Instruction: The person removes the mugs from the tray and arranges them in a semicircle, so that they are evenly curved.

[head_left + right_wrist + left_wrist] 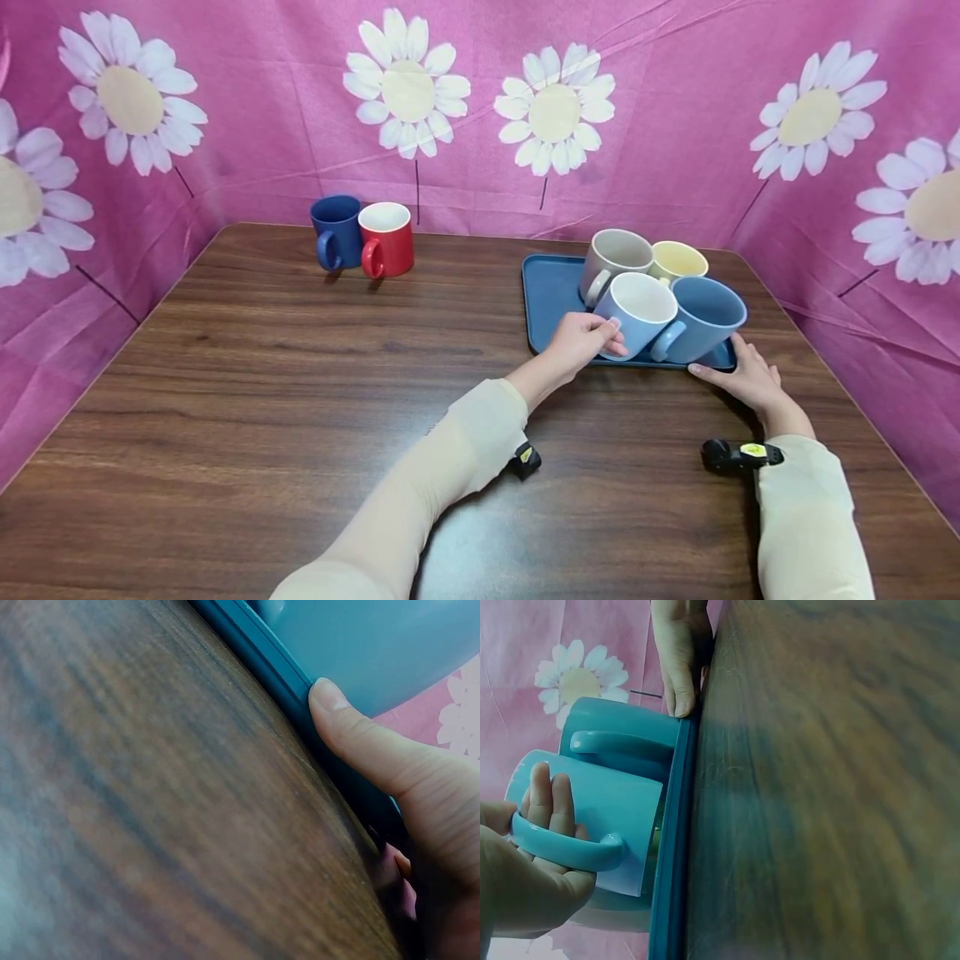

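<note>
Table: bears blue tray, right rear, 4 mugs crowded aboard. Blue-grey mug: knock risk should adjacent pale-blue mug swing sideways. Left hand: pinches the latter's handle. Right hand: grips tray corner; slackening could permit sliding.

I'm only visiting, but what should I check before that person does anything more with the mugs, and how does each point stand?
1. Left grip on the pale blue mug: ok; fingers curl round its handle.
2. Right grip at the tray: ok; it holds the near right corner.
3. Pale blue mug's base fully on the tray: cannot tell.
4. Free room around that mug: not ok; the darker blue mug and gray mug crowd it.
5. Navy mug and red mug out of the way: ok; both stand at the back left.
</note>
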`<act>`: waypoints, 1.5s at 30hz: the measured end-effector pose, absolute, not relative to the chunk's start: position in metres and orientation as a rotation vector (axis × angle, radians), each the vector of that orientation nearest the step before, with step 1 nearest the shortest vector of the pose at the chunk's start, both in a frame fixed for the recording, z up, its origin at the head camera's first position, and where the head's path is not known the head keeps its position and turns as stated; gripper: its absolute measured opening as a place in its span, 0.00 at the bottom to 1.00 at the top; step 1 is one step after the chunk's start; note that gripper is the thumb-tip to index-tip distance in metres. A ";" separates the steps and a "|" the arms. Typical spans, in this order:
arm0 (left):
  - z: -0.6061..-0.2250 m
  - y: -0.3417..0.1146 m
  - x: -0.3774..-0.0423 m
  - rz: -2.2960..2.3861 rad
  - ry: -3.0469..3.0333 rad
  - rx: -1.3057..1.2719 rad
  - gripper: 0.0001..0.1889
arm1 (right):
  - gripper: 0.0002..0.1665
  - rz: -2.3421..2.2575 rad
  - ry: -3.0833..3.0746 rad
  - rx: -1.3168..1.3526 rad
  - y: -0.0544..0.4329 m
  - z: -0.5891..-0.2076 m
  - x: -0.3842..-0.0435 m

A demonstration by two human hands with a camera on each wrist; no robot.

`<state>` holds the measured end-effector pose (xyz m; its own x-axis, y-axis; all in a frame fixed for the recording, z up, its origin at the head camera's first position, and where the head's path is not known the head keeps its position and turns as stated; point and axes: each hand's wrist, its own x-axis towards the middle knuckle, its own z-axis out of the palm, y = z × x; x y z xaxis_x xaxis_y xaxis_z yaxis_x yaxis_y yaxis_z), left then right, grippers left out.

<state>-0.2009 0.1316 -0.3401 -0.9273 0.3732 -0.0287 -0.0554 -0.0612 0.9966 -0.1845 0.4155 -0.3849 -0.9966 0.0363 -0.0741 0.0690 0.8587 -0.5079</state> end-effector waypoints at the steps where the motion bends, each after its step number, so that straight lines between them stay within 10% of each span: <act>1: -0.339 0.130 -0.200 2.066 1.918 0.352 0.14 | 0.57 -0.813 2.971 0.083 0.416 -0.385 -0.185; 45: -0.310 -0.051 -0.183 2.292 1.924 0.415 0.12 | 0.56 -0.811 2.984 0.057 0.416 -0.387 -0.185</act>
